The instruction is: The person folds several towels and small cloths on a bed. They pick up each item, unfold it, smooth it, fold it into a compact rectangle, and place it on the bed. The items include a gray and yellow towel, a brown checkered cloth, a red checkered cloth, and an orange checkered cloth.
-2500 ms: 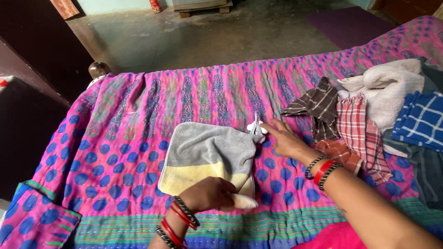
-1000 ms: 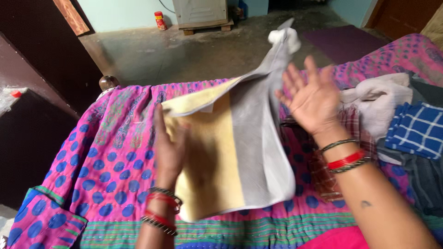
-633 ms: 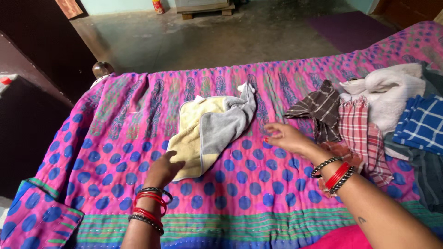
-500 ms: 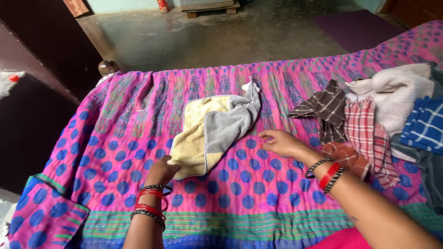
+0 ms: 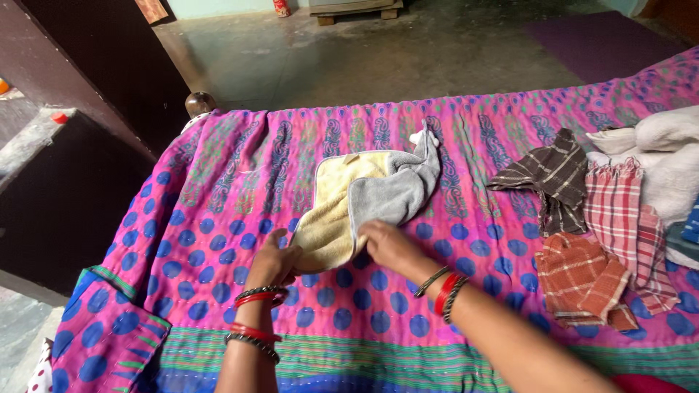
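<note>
head camera, looking down at a bed (image 5: 218, 211) under a pink quilt with blue dots: at far left a dark wooden cabinet (image 5: 80, 167) stands beside the bed, with a round bedpost knob (image 5: 200, 103) at the corner. the left hand (image 5: 275, 263) (red and dark bangles at the wrist) rests at the near left edge of a rumpled grey and yellow towel (image 5: 364, 204), its fingers curled on the yellow hem. just beside it, the right hand (image 5: 389, 246) presses on the towel's near corner, fingers bent down on the grey part; whether they pinch the cloth cannot be told. the towel lies in the middle of the bed, partly folded over itself, a white tag end (image 5: 424, 135) poking out at its far tip. well apart to the right lie a brown checked cloth (image 5: 546, 175), a rust checked cloth (image 5: 582, 280), a red and white plaid cloth (image 5: 626, 218) and a white towel (image 5: 670, 156) heaped at the edge. beyond the bed, bare concrete floor (image 5: 378, 51).
</note>
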